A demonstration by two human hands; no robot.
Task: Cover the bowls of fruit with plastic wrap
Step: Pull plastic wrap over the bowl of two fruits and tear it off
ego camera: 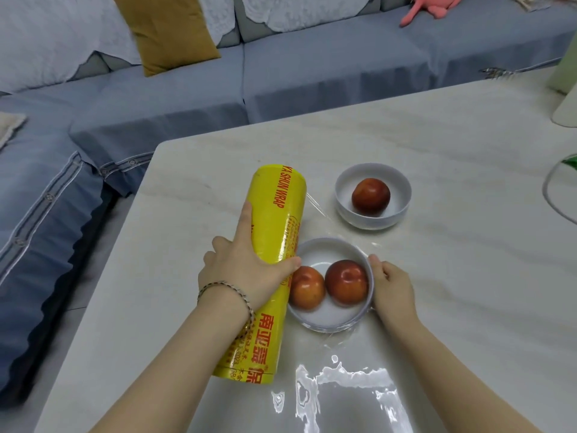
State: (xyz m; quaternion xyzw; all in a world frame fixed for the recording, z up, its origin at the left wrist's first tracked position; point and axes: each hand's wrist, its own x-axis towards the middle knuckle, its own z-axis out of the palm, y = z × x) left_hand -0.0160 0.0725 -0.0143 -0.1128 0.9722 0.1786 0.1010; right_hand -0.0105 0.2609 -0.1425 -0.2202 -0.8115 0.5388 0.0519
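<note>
A big yellow roll of plastic wrap (274, 220) lies on the pale table (452, 276), and my left hand (246, 260) grips its middle from above. Clear film runs from the roll over the near white bowl (331, 320), which holds two red fruits (346, 282). My right hand (392, 285) holds the film against that bowl's right rim, fingers curled. Loose film (352, 389) lies shiny on the table in front of the bowl. A second white bowl (396, 214) with one red fruit (371, 195) stands uncovered farther back.
A blue sofa (281, 73) with a mustard cushion (175, 29) runs behind and left of the table. A pink soft toy (427, 7) lies on it at the back right. A pale green and white object (566, 89) stands at the table's right edge.
</note>
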